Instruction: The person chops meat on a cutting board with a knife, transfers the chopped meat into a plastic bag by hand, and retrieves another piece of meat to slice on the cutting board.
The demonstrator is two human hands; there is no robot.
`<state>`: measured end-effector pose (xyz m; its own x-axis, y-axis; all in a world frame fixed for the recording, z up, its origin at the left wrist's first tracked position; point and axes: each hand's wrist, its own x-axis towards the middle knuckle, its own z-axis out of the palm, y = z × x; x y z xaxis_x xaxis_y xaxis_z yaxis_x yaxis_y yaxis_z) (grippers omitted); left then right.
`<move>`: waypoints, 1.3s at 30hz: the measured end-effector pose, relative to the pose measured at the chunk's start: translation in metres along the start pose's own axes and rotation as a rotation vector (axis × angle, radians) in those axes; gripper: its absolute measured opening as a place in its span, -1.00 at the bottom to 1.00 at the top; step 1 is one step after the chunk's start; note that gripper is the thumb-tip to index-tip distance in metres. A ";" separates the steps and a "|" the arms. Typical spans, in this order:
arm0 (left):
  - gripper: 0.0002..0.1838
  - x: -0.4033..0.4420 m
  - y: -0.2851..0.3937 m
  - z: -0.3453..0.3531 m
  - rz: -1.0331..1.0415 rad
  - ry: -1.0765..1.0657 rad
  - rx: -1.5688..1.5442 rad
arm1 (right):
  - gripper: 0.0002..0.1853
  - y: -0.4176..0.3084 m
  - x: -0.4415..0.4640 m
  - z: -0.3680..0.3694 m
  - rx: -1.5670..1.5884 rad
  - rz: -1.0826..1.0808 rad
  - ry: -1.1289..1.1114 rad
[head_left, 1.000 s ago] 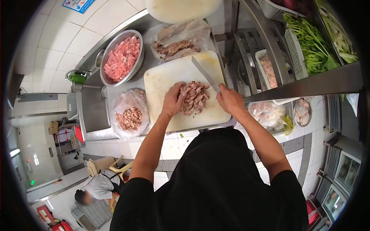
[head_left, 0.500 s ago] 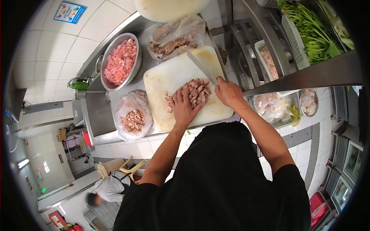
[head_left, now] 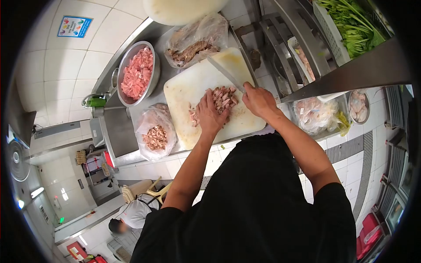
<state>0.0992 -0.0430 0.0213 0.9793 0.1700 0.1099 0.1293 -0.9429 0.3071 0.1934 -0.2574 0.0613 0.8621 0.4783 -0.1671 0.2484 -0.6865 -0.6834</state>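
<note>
My left hand (head_left: 211,115) lies with spread fingers over the left part of a heap of chopped brown meat (head_left: 225,97) on the white cutting board (head_left: 188,85). My right hand (head_left: 258,101) is closed round the handle of a knife (head_left: 226,73), whose blade points up and left across the board, just above the meat. Small scraps lie left of my left hand. Beyond the board is a clear bag with larger cooked meat (head_left: 193,49). A plastic bag of chopped meat (head_left: 155,137) stands at the board's left.
A steel bowl of pink raw meat (head_left: 137,73) stands at the back left, beside a sink (head_left: 119,131). On the right are a steel shelf frame (head_left: 342,70), leafy greens (head_left: 357,33) and bagged food (head_left: 316,115). Another person (head_left: 137,213) is at the lower left.
The view has shifted and turned. My left hand has moved from the heap's left edge onto the meat, with its fingers spread. The knife stays in my right hand.
</note>
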 end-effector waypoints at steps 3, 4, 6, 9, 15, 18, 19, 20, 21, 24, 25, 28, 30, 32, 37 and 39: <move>0.15 0.002 -0.003 0.002 0.005 -0.011 -0.025 | -0.74 0.003 0.000 0.001 0.012 -0.021 0.013; 0.16 0.004 -0.003 0.001 0.003 -0.022 -0.047 | -0.75 0.003 0.000 0.000 0.006 -0.021 0.012; 0.18 0.006 0.001 -0.009 0.013 -0.051 -0.009 | -0.75 0.004 0.000 0.000 0.003 -0.022 0.011; 0.20 0.016 0.024 -0.024 0.031 -0.075 0.059 | -0.75 0.007 0.000 0.001 0.019 -0.047 0.027; 0.09 0.037 0.038 0.002 -0.045 -0.048 0.062 | -0.78 0.008 0.002 0.004 -0.013 -0.066 0.081; 0.03 0.033 0.025 0.005 -0.034 -0.072 0.022 | -0.78 0.005 0.001 0.001 -0.002 -0.051 0.066; 0.00 0.033 0.023 0.004 -0.041 -0.101 -0.009 | -0.77 0.004 0.001 -0.001 0.002 -0.043 0.039; 0.00 0.033 0.022 0.003 -0.036 -0.098 -0.008 | -0.76 0.004 0.001 -0.003 0.005 -0.036 0.016; -0.02 0.034 0.024 0.002 -0.048 -0.122 0.007 | -0.76 0.005 0.001 -0.005 0.004 -0.036 0.023; -0.04 0.036 0.029 -0.003 -0.051 -0.155 0.068 | -0.75 0.004 0.002 -0.004 0.001 -0.023 0.011; -0.04 0.038 0.031 -0.004 -0.045 -0.171 0.110 | -0.75 0.006 0.003 -0.002 0.007 -0.031 0.007; -0.15 0.039 0.046 -0.003 0.026 -0.009 0.226 | -0.74 0.008 0.003 -0.002 0.016 -0.036 0.015; -0.23 0.043 0.053 0.002 0.029 -0.010 0.200 | -0.74 0.008 0.002 -0.002 0.017 -0.039 0.022; -0.31 0.049 0.054 0.005 0.029 -0.010 0.174 | -0.74 0.008 0.003 -0.001 0.014 -0.044 0.030; -0.57 0.053 0.053 0.017 -0.037 0.015 0.242 | -0.75 0.013 0.004 0.005 0.009 -0.082 0.077; -0.54 0.055 0.050 0.007 -0.064 0.029 0.070 | -0.76 0.013 0.005 0.003 0.009 -0.089 0.080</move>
<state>0.1603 -0.0831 0.0358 0.9638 0.2382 0.1200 0.2033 -0.9472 0.2480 0.1996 -0.2623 0.0495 0.8694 0.4917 -0.0488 0.3218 -0.6384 -0.6993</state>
